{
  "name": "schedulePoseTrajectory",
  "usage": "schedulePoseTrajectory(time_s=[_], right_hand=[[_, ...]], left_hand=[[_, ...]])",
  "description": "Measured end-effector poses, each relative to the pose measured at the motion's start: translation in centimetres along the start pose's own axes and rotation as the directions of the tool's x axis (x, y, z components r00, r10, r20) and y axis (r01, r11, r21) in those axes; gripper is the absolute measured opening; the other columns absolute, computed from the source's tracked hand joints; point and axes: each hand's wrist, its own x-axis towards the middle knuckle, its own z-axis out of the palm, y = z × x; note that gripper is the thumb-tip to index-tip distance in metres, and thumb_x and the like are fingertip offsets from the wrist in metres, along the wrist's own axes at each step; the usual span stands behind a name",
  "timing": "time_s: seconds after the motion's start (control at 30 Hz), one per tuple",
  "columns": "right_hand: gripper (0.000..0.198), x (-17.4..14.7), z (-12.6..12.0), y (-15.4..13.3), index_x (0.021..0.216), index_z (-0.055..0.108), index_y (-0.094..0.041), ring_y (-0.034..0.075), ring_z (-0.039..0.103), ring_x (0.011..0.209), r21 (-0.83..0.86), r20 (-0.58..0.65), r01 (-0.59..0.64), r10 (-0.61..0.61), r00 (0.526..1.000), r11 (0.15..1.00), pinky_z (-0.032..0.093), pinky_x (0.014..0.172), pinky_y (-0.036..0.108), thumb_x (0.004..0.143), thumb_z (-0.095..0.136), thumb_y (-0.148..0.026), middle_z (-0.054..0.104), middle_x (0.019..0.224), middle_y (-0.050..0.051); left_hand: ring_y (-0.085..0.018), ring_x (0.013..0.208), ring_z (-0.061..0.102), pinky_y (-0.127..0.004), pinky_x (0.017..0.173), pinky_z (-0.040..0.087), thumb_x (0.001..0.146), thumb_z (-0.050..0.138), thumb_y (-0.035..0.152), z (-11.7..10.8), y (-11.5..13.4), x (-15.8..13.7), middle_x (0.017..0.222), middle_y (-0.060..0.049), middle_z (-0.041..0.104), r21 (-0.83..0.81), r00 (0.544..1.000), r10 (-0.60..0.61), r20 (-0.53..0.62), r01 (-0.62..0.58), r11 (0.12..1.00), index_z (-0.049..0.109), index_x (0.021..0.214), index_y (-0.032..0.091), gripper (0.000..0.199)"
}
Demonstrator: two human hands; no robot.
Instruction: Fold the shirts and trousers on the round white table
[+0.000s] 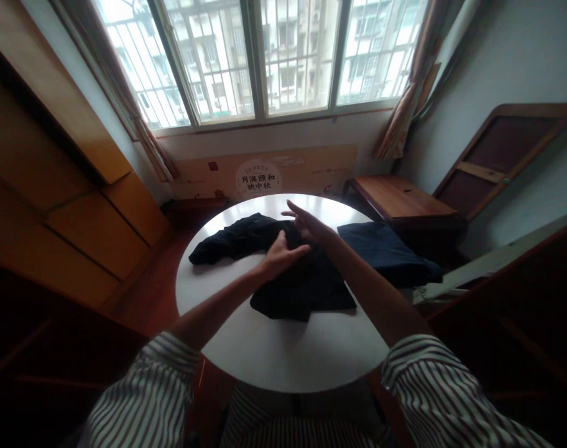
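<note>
A black garment (pixel 306 289), bunched at its far end, lies on the round white table (pixel 283 361) in front of me. Over its far part is my left hand (pixel 282 254), thumb raised and apart from the fingers, which point right. My right hand (pixel 309 225) hovers just beyond it, turned sideways with fingers stretched out and apart. Neither hand visibly grips the cloth; whether the fingertips touch it I cannot tell. Another crumpled black piece of clothing (pixel 234 239) spreads to the left; whether it joins the middle one is hidden behind my hands.
On the table's right side lies a folded navy garment (pixel 386 249), partly over the edge. Beyond stands a low wooden table (pixel 400 193) with a wooden panel (pixel 502 155) leaning on the wall. Wooden cabinets (pixel 97 218) are on the left, a barred window (pixel 293 62) ahead.
</note>
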Motion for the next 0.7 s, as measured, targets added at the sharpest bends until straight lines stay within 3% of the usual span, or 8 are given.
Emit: schedulePoseTrajectory(time_s=[0.1, 0.2, 0.3, 0.4, 0.57, 0.7], right_hand=[[0.075, 0.0, -2.7, 0.8, 0.138, 0.053, -0.020, 0.023, 0.067, 0.104, -0.203, -0.055, -0.083, 0.073, 0.996, 0.976, 0.053, 0.091, 0.033, 0.071, 0.083, -0.038, 0.069, 0.117, 0.010], [0.101, -0.4, -3.6, 2.8, 0.146, 0.044, -0.018, 0.028, 0.061, 0.117, -0.450, -0.059, -0.121, 0.106, 0.993, 0.885, 0.049, 0.099, 0.035, 0.056, 0.090, -0.024, 0.059, 0.136, 0.016], [0.094, -0.7, -3.1, 5.0, 0.143, 0.050, -0.018, 0.032, 0.053, 0.127, -0.741, -0.027, -0.031, 0.016, 1.000, 0.670, 0.043, 0.106, 0.037, 0.057, 0.085, -0.012, 0.054, 0.142, 0.016], [0.073, -0.8, -2.5, 6.8, 0.132, 0.061, -0.015, 0.032, 0.053, 0.127, -0.852, -0.003, 0.024, -0.051, 0.999, 0.523, 0.042, 0.106, 0.035, 0.062, 0.073, -0.002, 0.058, 0.137, 0.016], [0.036, -0.2, -3.6, 7.8, 0.103, 0.073, -0.013, 0.027, 0.061, 0.114, -0.755, -0.244, -0.116, -0.111, 0.963, 0.646, 0.044, 0.099, 0.029, 0.071, 0.060, -0.004, 0.070, 0.114, 0.014], [0.029, 1.0, -5.9, 8.1, 0.102, 0.070, -0.007, 0.023, 0.066, 0.088, -0.608, -0.462, -0.252, -0.076, 0.884, 0.753, 0.051, 0.077, 0.027, 0.086, 0.047, -0.014, 0.072, 0.089, 0.012]], left_hand=[[-0.029, 0.103, 0.063, -0.041, 0.089, 0.054, 0.070, 0.081, 0.032, 4.8, -3.7, 1.3, 0.115, -0.016, 0.061, 0.205, 0.998, 0.004, 0.062, -0.017, 0.979, 0.042, 0.130, 0.010, 0.074], [-0.032, 0.109, 0.060, -0.045, 0.093, 0.052, 0.073, 0.078, 0.030, 7.4, -7.0, 1.6, 0.119, -0.019, 0.058, 0.300, 0.988, -0.003, 0.156, -0.045, 0.953, 0.033, 0.137, 0.008, 0.082], [-0.032, 0.108, 0.061, -0.045, 0.094, 0.052, 0.077, 0.072, 0.028, 8.8, -8.9, 0.9, 0.114, -0.017, 0.060, 0.384, 0.975, 0.060, 0.212, -0.140, 0.913, 0.034, 0.136, 0.008, 0.073], [-0.031, 0.101, 0.063, -0.045, 0.089, 0.054, 0.081, 0.068, 0.031, 9.0, -8.6, -0.8, 0.106, -0.015, 0.063, 0.484, 0.961, 0.101, 0.258, -0.219, 0.847, 0.038, 0.134, 0.008, 0.065], [-0.031, 0.111, 0.059, -0.047, 0.099, 0.048, 0.088, 0.062, 0.038, 5.4, -5.6, -5.0, 0.121, -0.017, 0.060, 0.678, 0.866, 0.145, 0.479, -0.469, 0.566, 0.048, 0.136, 0.012, 0.056], [-0.035, 0.128, 0.048, -0.050, 0.107, 0.041, 0.086, 0.064, 0.053, 2.2, -5.6, -7.8, 0.137, -0.020, 0.053, 0.782, 0.878, 0.115, 0.464, -0.467, 0.412, 0.049, 0.140, 0.013, 0.069]])
